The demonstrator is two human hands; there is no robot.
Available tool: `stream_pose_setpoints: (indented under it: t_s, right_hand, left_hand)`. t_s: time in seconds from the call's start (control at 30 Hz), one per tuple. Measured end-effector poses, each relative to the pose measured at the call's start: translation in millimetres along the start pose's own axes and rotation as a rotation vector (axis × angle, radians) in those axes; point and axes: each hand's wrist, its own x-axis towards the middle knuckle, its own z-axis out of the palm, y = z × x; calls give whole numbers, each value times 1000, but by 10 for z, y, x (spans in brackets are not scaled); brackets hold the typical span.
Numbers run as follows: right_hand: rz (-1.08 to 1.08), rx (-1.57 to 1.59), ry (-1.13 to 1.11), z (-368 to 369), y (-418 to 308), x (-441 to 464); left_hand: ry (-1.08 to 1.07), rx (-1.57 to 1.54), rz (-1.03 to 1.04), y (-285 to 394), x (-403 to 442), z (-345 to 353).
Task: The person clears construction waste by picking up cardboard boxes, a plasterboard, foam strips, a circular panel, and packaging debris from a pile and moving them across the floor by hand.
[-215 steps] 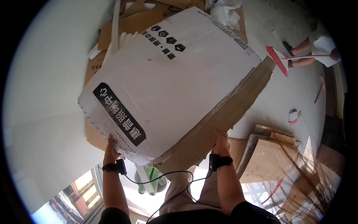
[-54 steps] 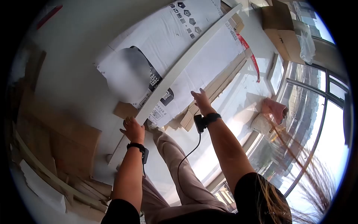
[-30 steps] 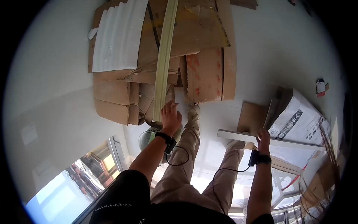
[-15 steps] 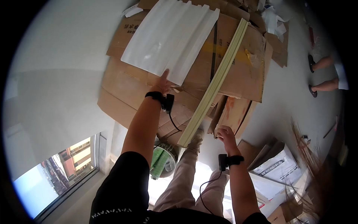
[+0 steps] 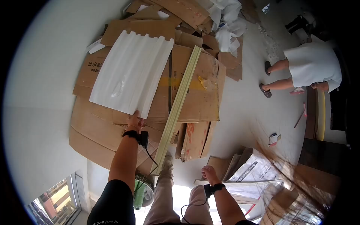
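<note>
My left hand (image 5: 135, 122) is at the near edge of a white corrugated sheet (image 5: 129, 77), which lies on flattened cardboard (image 5: 92, 122). One fingertip rests on top of the sheet and the other fingers are curled at its edge, partly hidden. To the right of this hand, a long pale-yellow ridged strip (image 5: 179, 103) slants across the cardboard and reaches down by my foot. My right hand (image 5: 209, 173) hangs in the air with its fingers curled in, nothing visible in it. Dark bands with small devices and cables sit on both wrists.
Crumpled white wrapping (image 5: 227, 32) and loose cardboard are heaped at the back. A person in white (image 5: 315, 65) stands at the right. Near my left leg is a bucket (image 5: 149, 191) holding something green. Boxes and panels (image 5: 249, 168) lean at lower right; a window (image 5: 56, 198) is lower left.
The view has shifted, bringing more floor and the person into sight. My left fingertip has slid back toward the sheet's near edge. My right hand has moved away from the cardboard box edge.
</note>
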Motion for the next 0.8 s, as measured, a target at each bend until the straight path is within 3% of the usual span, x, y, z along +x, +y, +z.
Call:
stream_pose_setpoints:
  t_s: [0.03, 0.07, 0.1, 0.13, 0.17, 0.3, 0.4, 0.5, 0.57, 0.6, 0.7, 0.73, 0.8]
  right_hand:
    - [-4, 5, 36, -51, -60, -64]
    - [-14, 41, 3, -114, -66, -92]
    - [-24, 77, -33, -200, -22, -39]
    - [-41, 113, -70, -251, -47, 10]
    - [-44, 98, -24, -262, -128, -46]
    - [-64, 105, 48, -268, -320, -387]
    - [-38, 157, -12, -335, -143, -362]
    - [-54, 194, 49, -371, 159, -399]
    - [-8, 228, 18, -415, 324, -451]
    - [14, 202, 51, -407, 397, -501]
    - [82, 204, 88, -357, 407, -644]
    - [105, 212, 89, -345, 378, -680]
    - [66, 209, 74, -312, 431, -687]
  left_hand:
    - [-5, -80, -55, -1, 28, 22]
    - [-39, -30, -69, -153, 684, -234]
    - [-226, 140, -211, -50, 556, -301]
    - [-313, 179, -157, -15, 465, -266]
    - [-30, 81, -40, 47, 127, -32]
    - [-108, 80, -70, 17, 284, -148]
    - [22, 147, -86, 51, 337, -112]
    - [164, -57, -184, 20, 70, 24]
    - [69, -227, -116, 86, -333, 84]
    - [137, -429, -3, 179, -818, 337]
    - [-212, -278, 138, 139, -474, -43]
    - [-110, -303, 32, 183, -568, -90]
    - [-249, -212, 126, 114, -746, -155]
